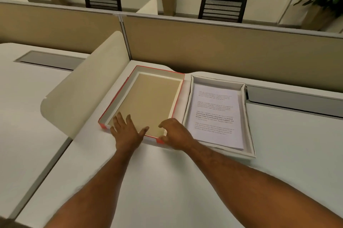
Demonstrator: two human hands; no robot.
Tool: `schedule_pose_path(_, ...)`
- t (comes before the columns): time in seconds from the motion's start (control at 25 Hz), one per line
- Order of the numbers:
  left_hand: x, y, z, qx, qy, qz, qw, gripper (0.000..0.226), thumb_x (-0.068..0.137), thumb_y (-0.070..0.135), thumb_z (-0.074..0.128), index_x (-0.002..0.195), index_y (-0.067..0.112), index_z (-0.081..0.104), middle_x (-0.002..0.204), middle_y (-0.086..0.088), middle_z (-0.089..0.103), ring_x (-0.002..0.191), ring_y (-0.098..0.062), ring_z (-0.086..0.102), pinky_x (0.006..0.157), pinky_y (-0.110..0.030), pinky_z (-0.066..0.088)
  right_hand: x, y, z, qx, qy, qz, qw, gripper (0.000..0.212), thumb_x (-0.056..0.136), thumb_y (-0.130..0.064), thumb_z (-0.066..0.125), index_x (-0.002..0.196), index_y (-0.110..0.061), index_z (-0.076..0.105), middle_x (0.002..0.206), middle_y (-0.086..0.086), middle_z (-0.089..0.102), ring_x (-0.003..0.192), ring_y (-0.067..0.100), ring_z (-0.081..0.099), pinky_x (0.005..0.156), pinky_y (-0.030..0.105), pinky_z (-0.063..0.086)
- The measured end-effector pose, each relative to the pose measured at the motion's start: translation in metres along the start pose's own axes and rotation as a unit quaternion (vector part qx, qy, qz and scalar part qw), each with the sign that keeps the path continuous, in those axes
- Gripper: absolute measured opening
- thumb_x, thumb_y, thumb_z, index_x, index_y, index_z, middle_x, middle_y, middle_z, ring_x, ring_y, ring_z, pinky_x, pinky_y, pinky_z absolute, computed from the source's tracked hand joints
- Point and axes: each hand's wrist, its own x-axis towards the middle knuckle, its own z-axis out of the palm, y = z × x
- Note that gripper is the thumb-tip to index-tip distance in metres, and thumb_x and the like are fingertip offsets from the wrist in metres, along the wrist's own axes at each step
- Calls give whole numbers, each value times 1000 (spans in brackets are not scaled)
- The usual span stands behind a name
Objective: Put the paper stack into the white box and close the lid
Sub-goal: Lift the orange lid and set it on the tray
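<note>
Flanking lid (pixel 148 101), divider (pixel 81 86), white box (pixel 247 116)

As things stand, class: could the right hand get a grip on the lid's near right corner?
Probably yes. The right hand is already at that corner of the lid, fingers curled over its rim, nothing between them.

The lid's (pixel 148 101) near rim is partly hidden by the hands; the paper stack's (pixel 215 116) print is too blurred to be read.
</note>
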Motion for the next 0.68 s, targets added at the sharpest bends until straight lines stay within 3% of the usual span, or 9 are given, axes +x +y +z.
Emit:
schedule_pose_path(0.16,-9,8,9,-77,46,-68,994,105,76,72,55,148,2,25,160,-25,12,149,-42,6,115,-60,19,8,-11,18,-120,-16,-54,991,25,91,-22,55,108,-14,72,105,8,74,100,28,60,94,40,45)
schedule_pose_path(0.24,-13,7,13,-135,80,-98,983,111,74,71,58,148,-3,21,159,-27,13,149,-42,9,117,-57,20,6,-14,24,-148,0,-61,987,23,89,-11,50,88,-11,73,85,9,74,83,30,62,83,38,47)
schedule_pose_path(0.36,-22,11,21,-273,99,-163,943,117,73,66,66,147,-8,15,156,-28,15,147,-40,12,120,-50,17,4,-14,24,-126,54,-70,988,21,86,-7,50,79,-9,70,78,11,72,74,30,61,71,34,40)
schedule_pose_path(0.44,-25,20,20,-402,93,-205,887,104,71,60,72,139,-5,29,145,-25,35,136,-37,32,114,-49,32,2,-15,18,-65,93,-76,991,23,86,-10,50,76,-7,70,73,11,72,67,27,60,67,32,41)
schedule_pose_path(0.52,-22,34,10,-514,67,-200,832,76,75,53,74,119,-2,47,114,-17,56,109,-34,55,95,-47,49,1,-16,10,2,128,-71,989,25,86,-12,50,76,-8,73,72,8,73,64,21,62,67,30,47)
schedule_pose_path(0.6,-18,49,-2,-563,47,-166,808,62,79,45,73,107,-5,50,91,-12,55,87,-30,58,80,-44,53,-1,-14,0,78,147,-62,984,22,87,-14,55,82,-9,76,77,5,76,67,15,66,70,27,52)
schedule_pose_path(0.68,-17,64,-19,-589,71,-136,793,49,82,35,74,104,1,46,87,-7,50,83,-25,54,73,-37,52,-3,-11,-11,134,145,-52,979,18,87,-17,60,91,-11,77,86,4,77,74,11,65,72,25,52)
